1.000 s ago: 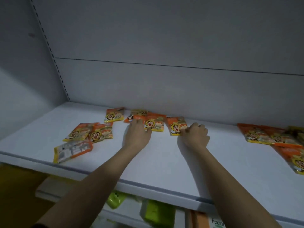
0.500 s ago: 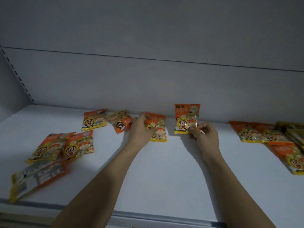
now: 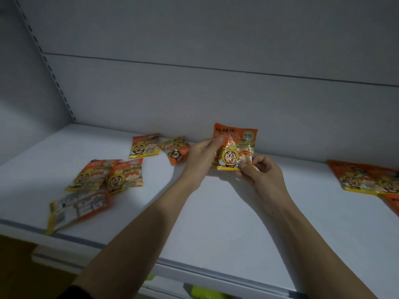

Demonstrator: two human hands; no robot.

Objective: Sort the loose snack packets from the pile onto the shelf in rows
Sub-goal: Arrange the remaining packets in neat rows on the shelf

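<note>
held packet: 1, orange snack packet [image 3: 235,147], upright, cartoon face toward camera, just in front of the back wall, bottom edge near the shelf
left hand [image 3: 201,157]: fingers pinch the held packet's left edge
right hand [image 3: 260,172]: thumb and fingers pinch its lower right corner
loose packets, left: 5 lying flat. back-left packet [image 3: 144,146] and tilted packet [image 3: 177,150] near the back wall, just beside each other; overlapping pair [image 3: 108,176] nearer the front; face-down packet [image 3: 77,209] at the front edge, printed back up
pile, right: packet pile [image 3: 367,180] at the frame's right side, overlapping and cut off, at least 3, exact count can't tell
surface: white shelf [image 3: 226,223], grey strip along the front lip
room: grey back wall [image 3: 216,50] with horizontal seams, slotted upright [image 3: 46,61] at the left corner, dim light
below: green item [image 3: 205,293] on a lower level, identity can't tell
</note>
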